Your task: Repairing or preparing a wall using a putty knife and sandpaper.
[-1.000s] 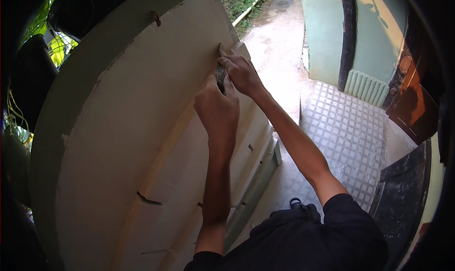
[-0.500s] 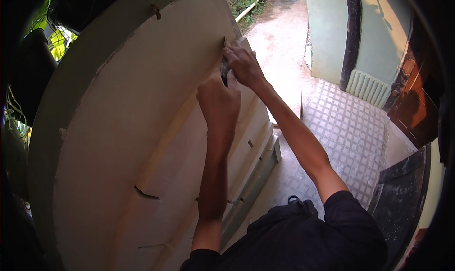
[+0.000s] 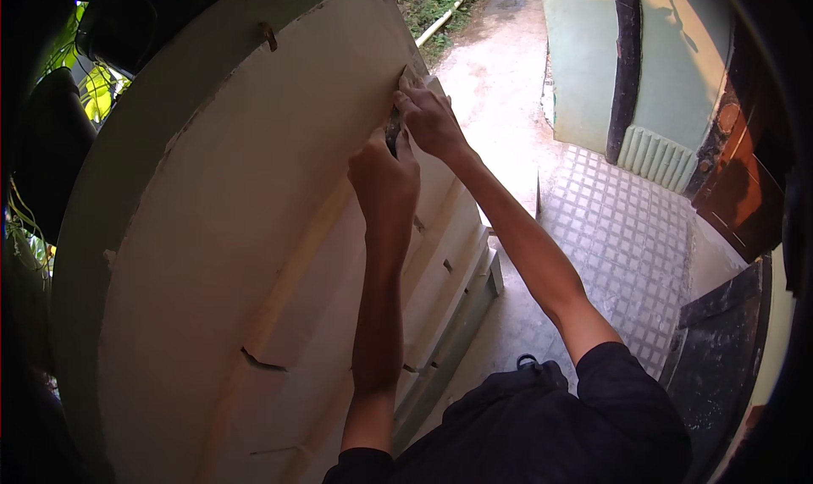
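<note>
A broad, pale wall surface [image 3: 212,196] slants across the left half, cut by several narrow dark slots. Near its far right edge both my hands are close together. My left hand [image 3: 385,175] is closed, its thumb raised against a small dark object [image 3: 392,135] whose kind I cannot make out. My right hand [image 3: 430,124] lies just beyond it, fingers curled at the edge of the pale surface. What the right fingers grip, if anything, is hidden. A small brown pointed mark or tip shows beside those fingertips.
Dark hanging pots [image 3: 55,137] and leaves are at the far left. A rusty hook [image 3: 268,36] juts from the wall's top. To the right are a tiled floor [image 3: 614,221], a dark post [image 3: 625,69] and a dark board [image 3: 716,348]. A sunlit path [image 3: 500,69] runs beyond.
Both hands have shifted slightly left, and the dark object between them with the left hand. Their hold looks much the same. The view has tilted a little.
</note>
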The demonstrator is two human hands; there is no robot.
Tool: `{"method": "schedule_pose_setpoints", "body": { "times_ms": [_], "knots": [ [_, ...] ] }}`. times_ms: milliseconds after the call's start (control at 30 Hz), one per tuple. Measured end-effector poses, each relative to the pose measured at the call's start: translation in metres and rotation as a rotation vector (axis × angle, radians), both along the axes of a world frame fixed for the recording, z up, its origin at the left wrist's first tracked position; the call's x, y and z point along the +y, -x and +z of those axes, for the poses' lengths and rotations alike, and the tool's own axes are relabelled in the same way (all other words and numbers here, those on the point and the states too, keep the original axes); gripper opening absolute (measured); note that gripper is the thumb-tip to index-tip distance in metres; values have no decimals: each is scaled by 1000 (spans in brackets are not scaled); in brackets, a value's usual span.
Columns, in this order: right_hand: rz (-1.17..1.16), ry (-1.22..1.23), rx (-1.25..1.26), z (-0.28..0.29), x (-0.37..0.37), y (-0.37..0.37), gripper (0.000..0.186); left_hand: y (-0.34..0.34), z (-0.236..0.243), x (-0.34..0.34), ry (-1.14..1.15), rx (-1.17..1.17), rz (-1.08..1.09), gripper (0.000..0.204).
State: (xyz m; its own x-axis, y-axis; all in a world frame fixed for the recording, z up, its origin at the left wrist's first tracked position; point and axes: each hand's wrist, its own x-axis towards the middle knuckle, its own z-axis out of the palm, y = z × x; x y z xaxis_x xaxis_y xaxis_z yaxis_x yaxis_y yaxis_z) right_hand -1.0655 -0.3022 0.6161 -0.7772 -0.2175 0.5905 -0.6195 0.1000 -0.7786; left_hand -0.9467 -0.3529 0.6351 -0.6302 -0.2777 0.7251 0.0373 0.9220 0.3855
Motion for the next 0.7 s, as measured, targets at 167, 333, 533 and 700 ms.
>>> {"method": "schedule_pose_setpoints", "body": {
  "times_ms": [167,333,533,700],
  "knots": [
    [-25,-31,-44,-9,3,0,40,-6,5,9,51,-69,-2,21],
    [-100,-170,56,0,3,5,43,3,13,0,-33,-101,-13,23],
    [-71,-34,71,-14,-4,21,39,1,8,1,-61,-99,-33,25],
    [-96,77,43,-12,-12,13,39,2,9,-4,-76,-115,-54,24]
  ]
}}
